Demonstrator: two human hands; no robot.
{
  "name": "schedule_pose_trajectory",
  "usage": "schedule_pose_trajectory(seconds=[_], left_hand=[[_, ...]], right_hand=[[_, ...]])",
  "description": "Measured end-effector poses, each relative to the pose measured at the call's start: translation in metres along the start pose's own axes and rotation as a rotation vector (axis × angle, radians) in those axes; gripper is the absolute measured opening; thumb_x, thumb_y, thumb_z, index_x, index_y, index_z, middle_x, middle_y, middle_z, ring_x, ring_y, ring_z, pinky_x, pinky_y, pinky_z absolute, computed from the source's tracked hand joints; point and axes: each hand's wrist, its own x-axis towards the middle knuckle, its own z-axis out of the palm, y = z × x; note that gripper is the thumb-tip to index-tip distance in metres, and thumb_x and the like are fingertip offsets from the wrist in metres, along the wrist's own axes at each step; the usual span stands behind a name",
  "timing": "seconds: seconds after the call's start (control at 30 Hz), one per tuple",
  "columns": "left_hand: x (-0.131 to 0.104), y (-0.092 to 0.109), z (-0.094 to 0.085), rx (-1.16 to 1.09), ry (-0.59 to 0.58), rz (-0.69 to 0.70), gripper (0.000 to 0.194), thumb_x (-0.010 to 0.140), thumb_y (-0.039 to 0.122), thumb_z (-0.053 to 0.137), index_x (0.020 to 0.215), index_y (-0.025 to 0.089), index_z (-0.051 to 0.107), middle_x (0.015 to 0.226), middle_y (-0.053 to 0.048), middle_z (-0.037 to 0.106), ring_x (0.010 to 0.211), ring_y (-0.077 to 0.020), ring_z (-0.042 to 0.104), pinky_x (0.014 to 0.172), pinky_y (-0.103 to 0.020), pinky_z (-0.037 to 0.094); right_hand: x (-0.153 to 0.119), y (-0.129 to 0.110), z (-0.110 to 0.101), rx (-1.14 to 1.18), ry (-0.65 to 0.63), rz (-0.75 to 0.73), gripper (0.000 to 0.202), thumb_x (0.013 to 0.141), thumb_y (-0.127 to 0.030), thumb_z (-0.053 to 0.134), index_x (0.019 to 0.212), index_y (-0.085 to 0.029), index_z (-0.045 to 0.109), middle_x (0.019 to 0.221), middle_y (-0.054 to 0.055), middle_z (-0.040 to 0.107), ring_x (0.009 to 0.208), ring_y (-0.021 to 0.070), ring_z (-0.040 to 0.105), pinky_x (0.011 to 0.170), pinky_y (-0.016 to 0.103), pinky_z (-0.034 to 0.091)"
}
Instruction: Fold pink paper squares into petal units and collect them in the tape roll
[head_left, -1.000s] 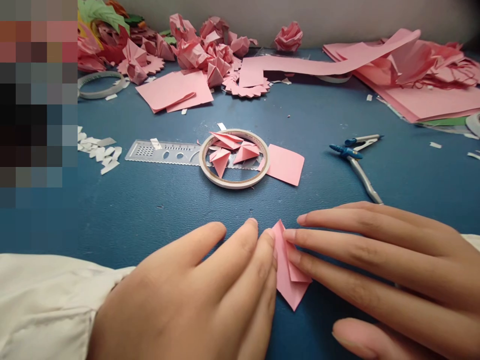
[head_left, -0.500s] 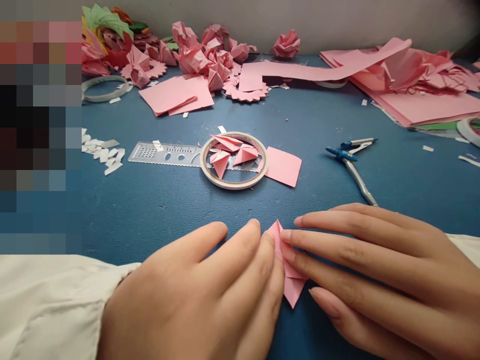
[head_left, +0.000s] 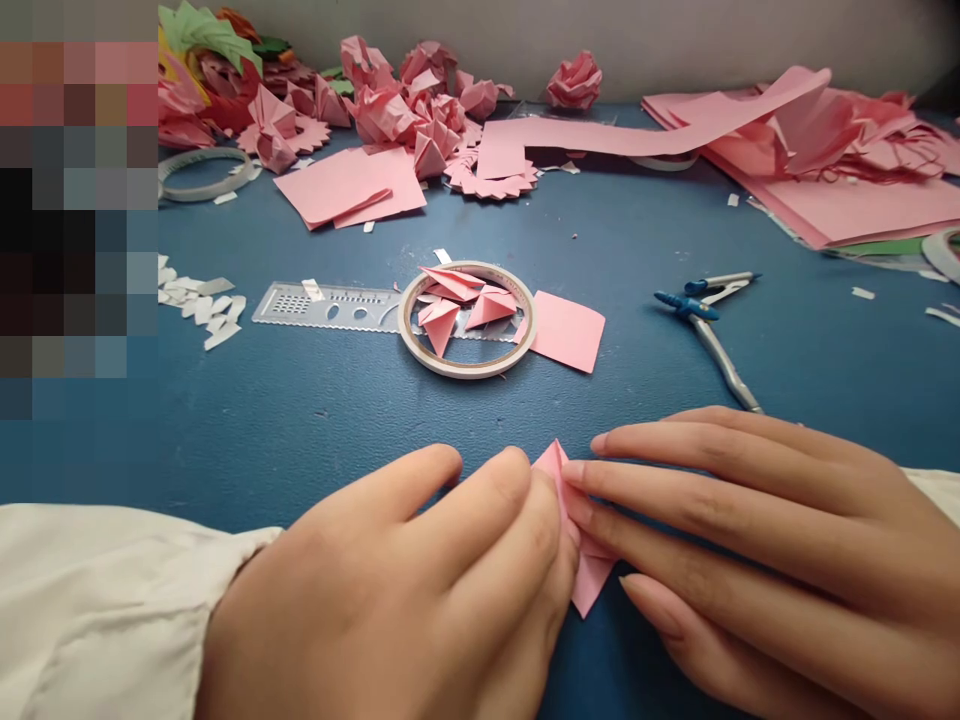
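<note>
A small piece of folded pink paper (head_left: 595, 580) lies on the blue tabletop between my hands, its pointed tip facing away from me. My left hand (head_left: 420, 590) has its fingers bent and pressed together on the paper's left side, covering much of it. From the right, my right hand (head_left: 757, 540) reaches over with long, outstretched fingers, two fingertips resting on the paper near the crease. The right thumb sits apart, beside the paper. Beyond them, a roll of double-sided tape (head_left: 468, 372) encircles several small folded pink pieces (head_left: 439, 322).
Under the tape roll run a clear ruler (head_left: 322, 307) and a pink square (head_left: 568, 332). A drawing compass (head_left: 709, 335) lies to the right. Pink paper flowers (head_left: 397, 105) and pink sheets (head_left: 847, 210) line the back. White scraps (head_left: 202, 300) are at left.
My left fingers have curled more and slid slightly right and toward me along the paper. My right hand stays almost still, and the view has shifted a little.
</note>
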Motion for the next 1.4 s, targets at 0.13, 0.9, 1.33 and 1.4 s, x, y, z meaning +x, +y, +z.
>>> schedule_pose_trajectory(seconds=[0.13,0.9,1.33,1.4], left_hand=[[0.000,0.000,-0.003,-0.008,-0.011,-0.007,0.040,0.119,0.011,0.058,0.092,0.025,0.084,0.097,0.003,0.088,0.080,-0.0192,0.069,0.074,-0.041,0.056],[-0.001,0.001,-0.006,-0.048,-0.024,0.005,0.051,0.122,0.009,0.050,0.085,0.025,0.081,0.080,0.003,0.075,0.073,-0.0216,0.059,0.076,-0.045,0.052],[0.000,0.000,-0.003,-0.059,-0.032,-0.005,0.054,0.123,0.005,0.043,0.089,0.024,0.081,0.087,0.003,0.079,0.076,-0.0203,0.063,0.078,-0.043,0.054],[-0.001,-0.001,-0.004,-0.054,-0.033,0.015,0.051,0.122,0.006,0.048,0.087,0.024,0.080,0.084,0.003,0.077,0.078,-0.0206,0.063,0.078,-0.043,0.053]], right_hand=[[0.013,0.002,0.002,0.020,0.055,-0.010,0.038,0.109,0.003,0.063,0.083,-0.018,0.082,0.085,0.000,0.088,0.079,0.0138,0.085,0.068,0.025,0.069],[-0.025,0.015,0.005,0.074,-0.208,-0.001,0.028,0.120,-0.013,0.054,0.142,-0.017,0.070,0.132,0.010,0.084,0.130,0.0230,0.073,0.116,0.036,0.063],[-0.027,0.010,0.015,0.012,-0.047,0.132,0.028,0.121,-0.012,0.048,0.132,-0.022,0.072,0.117,0.009,0.081,0.111,0.0256,0.075,0.097,0.045,0.060],[-0.029,0.007,0.016,0.041,-0.015,0.146,0.026,0.120,-0.015,0.050,0.127,-0.024,0.073,0.110,0.007,0.079,0.101,0.0247,0.074,0.091,0.047,0.059]])
